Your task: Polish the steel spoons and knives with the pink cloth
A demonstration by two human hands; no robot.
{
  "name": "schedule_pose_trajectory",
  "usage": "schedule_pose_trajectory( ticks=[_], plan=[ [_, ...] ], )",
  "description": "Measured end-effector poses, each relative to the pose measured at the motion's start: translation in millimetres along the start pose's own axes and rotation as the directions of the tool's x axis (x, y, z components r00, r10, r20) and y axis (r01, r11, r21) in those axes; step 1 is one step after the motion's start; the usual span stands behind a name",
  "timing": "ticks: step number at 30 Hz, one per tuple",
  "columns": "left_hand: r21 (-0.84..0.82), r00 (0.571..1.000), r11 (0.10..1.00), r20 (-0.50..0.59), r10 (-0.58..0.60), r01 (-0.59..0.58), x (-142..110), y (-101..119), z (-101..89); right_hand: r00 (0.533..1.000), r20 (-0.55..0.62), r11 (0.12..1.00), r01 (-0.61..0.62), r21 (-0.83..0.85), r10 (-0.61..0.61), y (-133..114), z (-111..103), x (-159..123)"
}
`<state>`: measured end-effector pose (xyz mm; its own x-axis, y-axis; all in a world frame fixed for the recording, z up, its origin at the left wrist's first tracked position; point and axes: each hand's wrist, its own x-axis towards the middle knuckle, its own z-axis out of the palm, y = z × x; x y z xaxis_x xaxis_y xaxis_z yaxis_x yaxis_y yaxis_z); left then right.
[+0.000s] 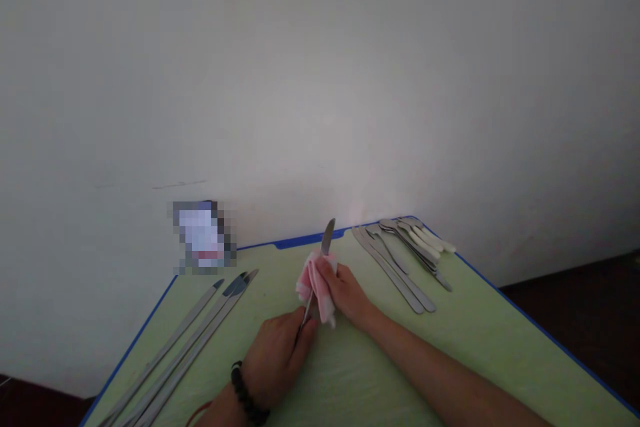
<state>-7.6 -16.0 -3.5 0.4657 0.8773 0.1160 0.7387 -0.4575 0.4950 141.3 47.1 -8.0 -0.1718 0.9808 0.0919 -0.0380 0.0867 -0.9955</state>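
Note:
My left hand (280,353) is closed around the handle end of a table knife (327,237), a dark bead bracelet on its wrist. The blade points up and away from me, over the pale green table (500,340). My right hand (345,293) grips a pink cloth (315,287) wrapped round the middle of the knife, with the blade tip sticking out above the cloth.
Several knives (200,333) lie side by side at the left of the table. A pile of knives, forks and spoons (405,250) lies at the far right. A small blurred packet (203,237) stands against the white wall. The table's blue edge runs along both sides.

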Motion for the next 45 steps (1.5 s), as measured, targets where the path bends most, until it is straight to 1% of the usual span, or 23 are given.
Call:
schedule_pose_trajectory(
  ticks=[2,4,7,10,13,15,17,21,26,28,30,32,34,36,38,40,42,45],
  plan=[
    [-0.043,0.997,0.997,-0.035,-0.069,0.067,0,2,0.3,0.997,-0.051,0.983,-0.048,0.177,0.058,3,-2,5],
    [-0.098,0.990,0.988,-0.066,-0.123,0.116,0,4,-0.1,0.990,-0.105,0.941,-0.057,0.333,0.098,6,-4,9],
    [-0.157,0.980,0.974,-0.084,-0.181,0.166,-1,6,-1.8,0.979,-0.152,0.886,-0.053,0.461,0.137,10,-5,12],
    [-0.218,0.975,0.957,-0.073,-0.211,0.191,-1,5,-3.4,0.982,-0.101,0.816,-0.074,0.574,0.160,10,-3,12],
    [-0.271,0.961,0.937,-0.108,-0.255,0.218,0,3,-3.8,0.987,-0.014,0.747,-0.110,0.656,0.157,8,-2,12],
    [-0.285,0.951,0.930,-0.135,-0.279,0.232,1,2,-3.9,0.988,0.007,0.727,-0.120,0.676,0.156,7,-1,12],
    [-0.287,0.948,0.929,-0.149,-0.282,0.232,2,3,-4.2,0.988,0.004,0.714,-0.114,0.691,0.154,7,-2,12],
    [-0.293,0.945,0.932,-0.177,-0.274,0.216,4,3,-5.1,0.992,0.002,0.719,-0.091,0.689,0.124,8,-2,12],
    [-0.292,0.947,0.931,-0.168,-0.274,0.218,4,0,-3.7,0.992,-0.003,0.704,-0.087,0.705,0.127,8,-2,11],
    [-0.292,0.946,0.932,-0.175,-0.272,0.214,4,-1,-3.1,0.992,0.025,0.710,-0.104,0.697,0.121,7,-2,10],
    [-0.294,0.944,0.933,-0.189,-0.270,0.208,4,-1,-2.9,0.991,0.081,0.736,-0.133,0.664,0.107,5,-2,7],
    [-0.288,0.944,0.936,-0.198,-0.264,0.201,4,-1,-2.9,0.983,0.160,0.786,-0.168,0.595,0.089,3,-2,4],
    [-0.261,0.952,0.943,-0.170,-0.254,0.205,4,-1,-2.6,0.972,0.226,0.843,-0.178,0.507,0.069,0,-2,1],
    [-0.199,0.965,0.959,-0.125,-0.229,0.202,3,-2,-1.9,0.968,0.246,0.896,-0.157,0.416,0.055,-3,-2,-1],
    [-0.127,0.975,0.974,-0.094,-0.200,0.187,2,-2,-1.1,0.974,0.222,0.935,-0.123,0.334,0.049,-3,-2,-1],
    [-0.071,0.981,0.983,-0.082,-0.177,0.171,2,-2,-0.6,0.983,0.176,0.942,-0.116,0.316,0.062,0,-1,0],
    [-0.027,0.985,0.987,-0.071,-0.158,0.156,2,-1,-0.7,0.987,0.129,0.910,-0.138,0.392,0.095,3,0,3],
    [0.050,0.991,0.991,-0.043,-0.125,0.127,2,2,-1.7,0.987,0.029,0.812,-0.145,0.566,0.156,9,2,9]
  ],
)
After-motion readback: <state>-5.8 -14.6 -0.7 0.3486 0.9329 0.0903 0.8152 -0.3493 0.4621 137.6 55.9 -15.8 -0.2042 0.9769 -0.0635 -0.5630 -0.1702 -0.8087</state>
